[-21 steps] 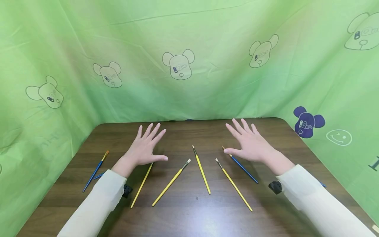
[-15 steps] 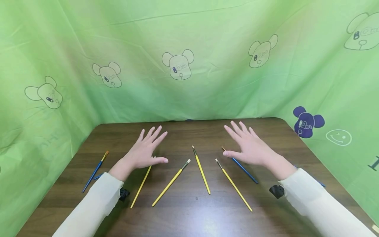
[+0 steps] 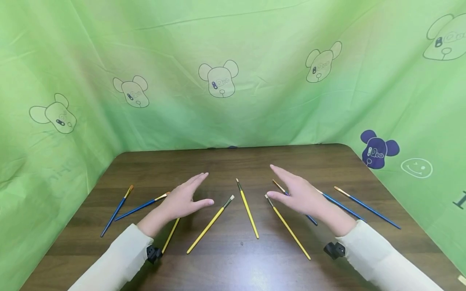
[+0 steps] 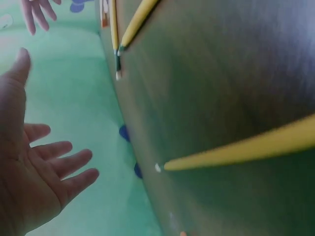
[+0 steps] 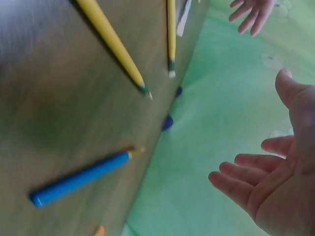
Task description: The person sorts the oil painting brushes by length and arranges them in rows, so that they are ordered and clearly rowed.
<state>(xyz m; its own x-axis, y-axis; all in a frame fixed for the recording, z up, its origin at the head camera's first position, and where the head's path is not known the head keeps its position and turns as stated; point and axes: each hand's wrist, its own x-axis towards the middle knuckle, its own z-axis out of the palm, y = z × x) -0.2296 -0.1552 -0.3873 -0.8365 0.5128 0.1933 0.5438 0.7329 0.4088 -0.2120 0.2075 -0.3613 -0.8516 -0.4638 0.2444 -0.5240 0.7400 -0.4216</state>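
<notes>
Several paintbrushes lie spread over a brown wooden table. My left hand [image 3: 180, 202] hovers above a yellow paintbrush [image 3: 171, 236], covering its upper part in the head view. Its fingers are extended and hold nothing. My right hand [image 3: 303, 198] hovers over a blue paintbrush [image 3: 311, 219], hiding its middle, likewise with extended fingers and nothing in them. Between the hands lie yellow paintbrushes, one slanting right [image 3: 210, 230], one nearly upright in the view [image 3: 249, 214], and another yellow paintbrush [image 3: 291, 232] beside the right hand. Both wrist views show the palms bare.
At the left are two blue paintbrushes, an outer one [image 3: 116, 212] and an inner one [image 3: 140, 210]. Two more blue paintbrushes, one [image 3: 342, 206] partly behind the right forearm and one [image 3: 371, 210], lie at the right. A green printed curtain [image 3: 233, 121] surrounds the table [image 3: 225, 161].
Both hands have come lower and turned, palms more towards each other. Blue paintbrushes that the arms covered at left and right now show. The brushes have not moved.
</notes>
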